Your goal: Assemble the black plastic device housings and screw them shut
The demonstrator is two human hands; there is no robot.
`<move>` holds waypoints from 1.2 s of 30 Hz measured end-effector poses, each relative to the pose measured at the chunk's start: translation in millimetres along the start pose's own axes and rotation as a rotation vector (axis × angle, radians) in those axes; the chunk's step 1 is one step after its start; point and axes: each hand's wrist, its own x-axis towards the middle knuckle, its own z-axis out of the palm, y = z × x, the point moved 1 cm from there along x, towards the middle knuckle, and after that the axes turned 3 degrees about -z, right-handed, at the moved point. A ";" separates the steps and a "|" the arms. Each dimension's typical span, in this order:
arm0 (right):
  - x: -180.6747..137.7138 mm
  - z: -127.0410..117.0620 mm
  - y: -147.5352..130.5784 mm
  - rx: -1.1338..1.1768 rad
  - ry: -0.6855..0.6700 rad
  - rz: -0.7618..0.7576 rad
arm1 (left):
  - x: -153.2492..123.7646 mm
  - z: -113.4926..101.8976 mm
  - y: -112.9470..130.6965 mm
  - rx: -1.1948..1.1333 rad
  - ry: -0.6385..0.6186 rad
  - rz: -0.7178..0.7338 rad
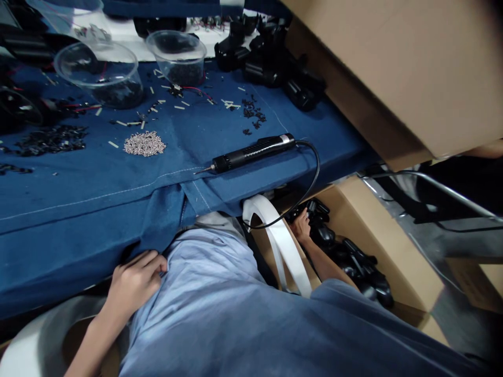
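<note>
My right hand reaches down into an open cardboard box beside the bench, its fingers closed on a black plastic part among several others. My left hand rests against my blue shirt below the edge of the blue cloth, fingers curled together, and nothing shows in them. A black electric screwdriver lies on the cloth with its cable looping down toward the box.
A small heap of silver screws and scattered black bits lie on the cloth. Two clear plastic bowls and a cluster of black parts stand farther back. A large cardboard box overhangs at the right. White strapping curves by the box.
</note>
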 end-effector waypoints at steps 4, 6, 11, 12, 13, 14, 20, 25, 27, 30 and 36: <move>-0.3 7.0 -1.5 0.030 -0.010 -0.030 | -0.7 0.8 0.4 0.017 -0.015 0.000; 3.3 9.0 -0.9 0.037 -0.013 -0.040 | -0.8 0.8 0.1 0.026 -0.024 0.001; 19.3 12.6 2.9 0.018 -0.001 -0.016 | -0.1 2.2 -2.1 0.046 -0.041 0.021; 21.6 13.4 3.7 0.010 0.005 -0.014 | -0.2 2.7 -2.7 0.049 -0.043 0.022; 23.0 14.2 4.8 0.001 0.012 -0.017 | -0.4 3.2 -3.1 0.052 -0.045 0.020; 23.4 14.9 6.1 -0.008 0.020 -0.024 | -0.7 3.6 -3.5 0.054 -0.048 0.017; 13.0 13.9 19.9 -0.056 0.068 -0.085 | -0.9 4.5 -2.9 0.049 -0.064 0.003; 6.2 2.5 26.2 -0.086 0.067 -0.151 | -0.4 4.0 -2.3 0.051 -0.075 -0.005; 5.3 -6.4 27.3 -0.103 0.040 -0.176 | -0.4 3.9 -1.9 0.051 -0.080 -0.007; 5.4 -27.5 30.4 -0.142 -0.023 -0.196 | -0.5 3.5 -0.7 0.059 -0.077 -0.015; 8.5 -100.8 31.5 -0.270 -0.149 -0.209 | 0.2 2.8 1.6 0.061 -0.059 -0.004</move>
